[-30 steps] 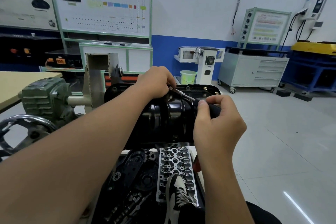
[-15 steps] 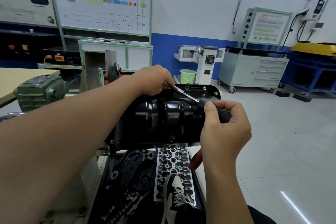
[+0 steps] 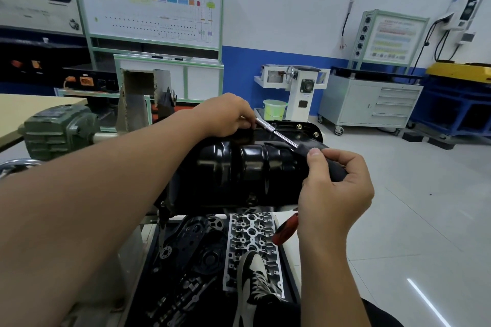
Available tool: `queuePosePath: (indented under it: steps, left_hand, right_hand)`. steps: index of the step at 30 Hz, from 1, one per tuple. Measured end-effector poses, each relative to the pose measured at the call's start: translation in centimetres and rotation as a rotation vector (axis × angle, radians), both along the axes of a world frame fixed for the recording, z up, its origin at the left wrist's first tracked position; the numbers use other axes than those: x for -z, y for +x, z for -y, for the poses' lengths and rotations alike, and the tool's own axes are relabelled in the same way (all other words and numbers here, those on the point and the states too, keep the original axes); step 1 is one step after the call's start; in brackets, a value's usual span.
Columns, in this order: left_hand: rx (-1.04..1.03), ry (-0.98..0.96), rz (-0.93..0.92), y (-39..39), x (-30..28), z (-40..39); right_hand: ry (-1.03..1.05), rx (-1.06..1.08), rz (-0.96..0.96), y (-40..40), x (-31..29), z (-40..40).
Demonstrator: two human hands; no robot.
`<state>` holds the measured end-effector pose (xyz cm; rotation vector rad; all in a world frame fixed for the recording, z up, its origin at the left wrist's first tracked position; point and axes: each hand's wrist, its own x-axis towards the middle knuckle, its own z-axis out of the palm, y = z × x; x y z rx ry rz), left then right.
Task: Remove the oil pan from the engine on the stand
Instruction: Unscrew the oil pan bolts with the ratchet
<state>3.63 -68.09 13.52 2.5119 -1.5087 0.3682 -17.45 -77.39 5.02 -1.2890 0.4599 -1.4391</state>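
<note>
Two hands are working a driver point(image 3: 285, 138) over the pan point(image 3: 247, 170) at frame centre: left hand point(image 3: 225, 114) grasping its shaft, right hand point(image 3: 334, 188) gripping its handle.

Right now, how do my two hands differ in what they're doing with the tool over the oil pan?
The left hand curls over the far metal end of the tool, above the oil pan; the right hand wraps the tool's black handle at the near end. The left hand sits farther away and higher; the right is nearer and lower. The left hand hides the tool's tip; the right leaves the shaft visible. Both hold the same tool.
</note>
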Motion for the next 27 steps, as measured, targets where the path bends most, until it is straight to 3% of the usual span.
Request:
queuePosePath:
  steps: [7, 13, 21, 27]
  left_hand:
    - [-0.022, -0.081, 0.035, 0.22, 0.18, -0.18]
    - [0.054, -0.062, -0.045, 0.56, 0.2, -0.21]
    - [-0.046, -0.072, 0.119, 0.58, 0.24, -0.1]
    - [0.072, -0.036, 0.004, 0.9, 0.3, -0.03]
  right_hand:
    - [0.052, -0.031, 0.036, 0.23, 0.17, 0.17]
    - [0.106, -0.068, 0.047, 0.28, 0.37, 0.68]
    - [0.121, -0.078, 0.061, 0.4, 0.45, 0.68]
    - [0.127, -0.074, 0.066, 0.24, 0.44, 0.82]
